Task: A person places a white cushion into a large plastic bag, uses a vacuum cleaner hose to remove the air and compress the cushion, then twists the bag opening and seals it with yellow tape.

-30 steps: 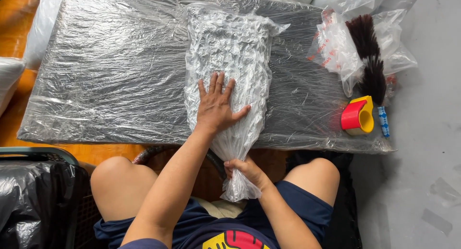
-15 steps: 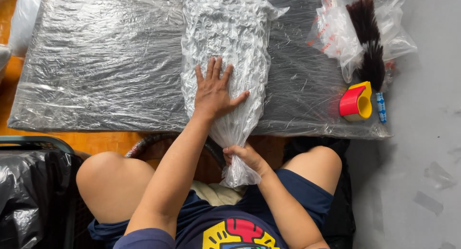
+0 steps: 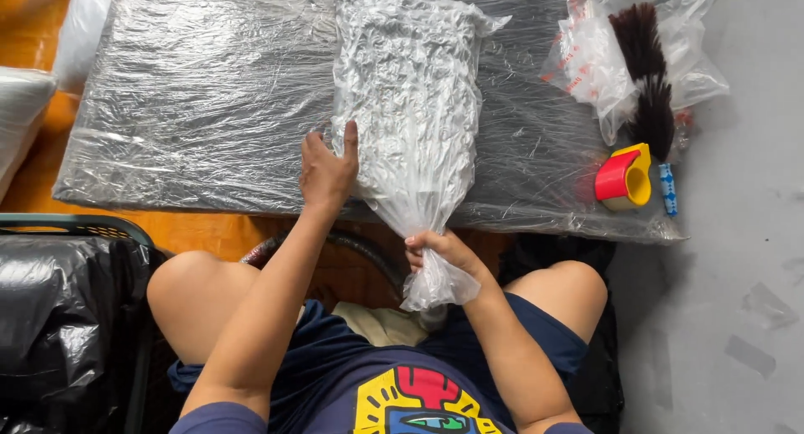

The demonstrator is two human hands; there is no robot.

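Plastic bag point(image 3: 406, 124) lies mid-frame on the wrapped board point(image 3: 193, 107). My left hand point(image 3: 327, 170) rests spread against its left edge; my right hand point(image 3: 444, 254) is clamped on the twisted neck, lower centre. Best done well — press flat, keep the neck tight.

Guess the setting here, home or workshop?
Probably a small packing workstation, likely informal. A board wrapped in clear plastic film serves as the bench, a crinkled clear plastic bag is held by the left hand and right hand, and a red and yellow tape dispenser sits nearby.
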